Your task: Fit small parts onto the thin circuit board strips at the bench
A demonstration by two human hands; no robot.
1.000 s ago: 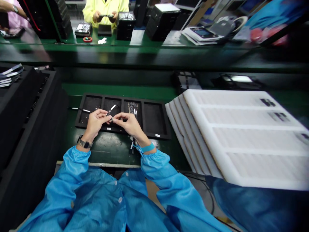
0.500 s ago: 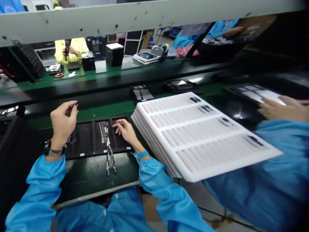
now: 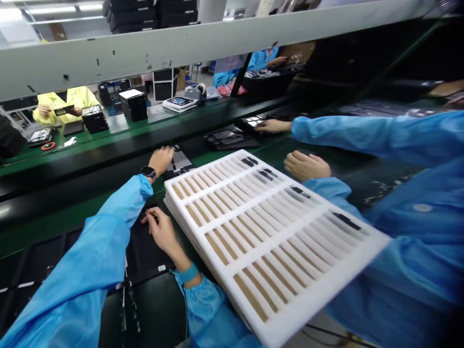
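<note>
My left hand (image 3: 161, 160), with a dark watch on its wrist, reaches forward to a flat black tray (image 3: 181, 163) with light grey pieces. Its fingers bend over that tray's left edge, their tips partly hidden. My right hand (image 3: 163, 231), wearing a blue wristband, hovers over a black compartment tray (image 3: 148, 263). Thumb and forefinger are curled together there; anything between them is too small to make out. Two thin silvery strips (image 3: 125, 302) lie over the compartment tray's front edge, partly behind my left sleeve.
A stack of white foam trays (image 3: 217, 222) with slots and a few black pieces stands right of my hands. A co-worker's hands (image 3: 308, 165) are beyond it, one at another black tray (image 3: 250, 121). A grey beam (image 3: 181, 43) crosses above the green bench (image 3: 14, 232).
The view has swung right. My left hand has gone from above the compartment tray forward and right to the flat black tray. The right hand stays over the compartment tray. The co-worker's arm reaches further forward.
</note>
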